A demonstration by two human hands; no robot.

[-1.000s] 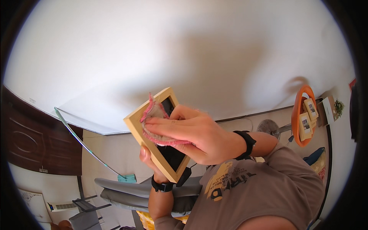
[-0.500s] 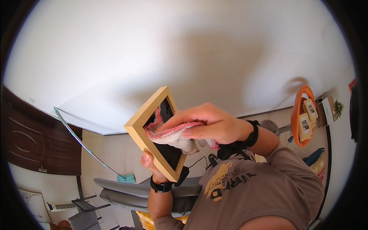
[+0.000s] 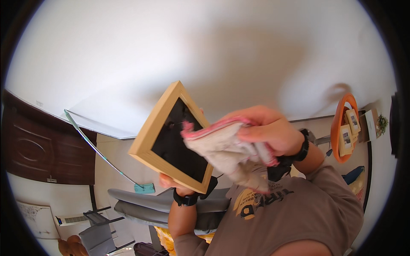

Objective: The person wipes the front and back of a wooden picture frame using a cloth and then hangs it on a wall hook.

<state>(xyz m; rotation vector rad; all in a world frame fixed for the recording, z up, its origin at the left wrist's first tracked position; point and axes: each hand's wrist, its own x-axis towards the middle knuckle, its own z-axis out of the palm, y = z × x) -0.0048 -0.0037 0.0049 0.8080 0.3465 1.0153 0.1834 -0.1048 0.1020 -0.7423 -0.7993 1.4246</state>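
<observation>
My left hand (image 3: pixel 173 182) grips a light wooden picture frame (image 3: pixel 149 130) by its lower edge, mostly hidden behind it. The frame is tilted, with its black inner panel facing me. Small marks show near the panel's upper part, too fine to make out. In my right hand (image 3: pixel 275 130) is a bunched whitish cloth (image 3: pixel 222 143) with a fuzzy pink edge, pinched between thumb and fingers. The cloth hangs in front of the frame's right side, slightly blurred, and seems to be off the panel. Dark bands circle both wrists.
A white wall rises ahead. At right, an orange round-rimmed stand (image 3: pixel 336 143) bears small pale photo frames (image 3: pixel 346 138), near a potted plant (image 3: pixel 382 123). A teal mop (image 3: pixel 145 188) leans at left by a brown door (image 3: pixel 51 149). Long grey padded furniture (image 3: pixel 136 199) lies below.
My right hand has drawn the cloth back to the right, off the black panel. The frame has shifted a little up and left, showing more of the panel.
</observation>
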